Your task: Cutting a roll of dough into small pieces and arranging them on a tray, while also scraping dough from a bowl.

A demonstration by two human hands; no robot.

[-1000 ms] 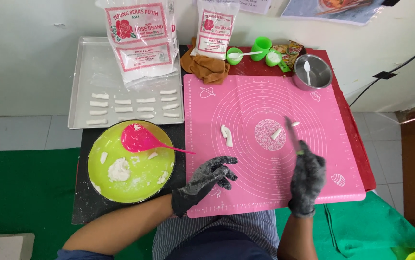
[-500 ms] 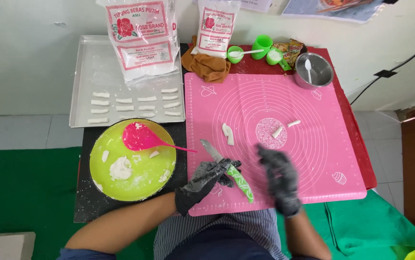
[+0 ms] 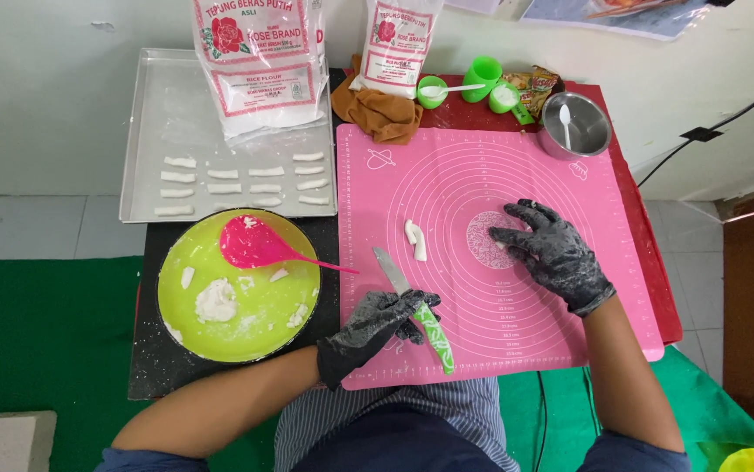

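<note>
Since the earlier frame, the green-handled knife with a steel blade (image 3: pixel 413 308) has passed from the right hand to the left hand, and the right hand has gone up to the middle of the mat.

Seen from the head camera, the left hand in a black glove (image 3: pixel 377 325) is low in the frame, at the lower left edge of the pink silicone baking mat (image 3: pixel 608 205). Its fingers (image 3: pixel 419 301) are clenched around the knife, which lies slanted, the blade toward the upper left and the green handle toward the lower right. The right hand in a black glove (image 3: pixel 552 253) rests on the mat right of centre. Its fingers (image 3: pixel 525 214) are spread and released, holding nothing, and the tips lie at the floured round patch of the mat.

Two small white dough pieces (image 3: pixel 414 239) lie on the mat, just above the blade tip and left of the right hand.

Left of the mat stands a round lime-green plastic bowl (image 3: pixel 176 319) with dough lumps and a pink plastic spatula (image 3: pixel 259 246). In the upper left, a grey metal tray (image 3: pixel 145 131) holds rows of white dough sticks (image 3: pixel 241 179). A small steel bowl with a spoon (image 3: pixel 575 125) stands in the upper right, on the counter.
</note>
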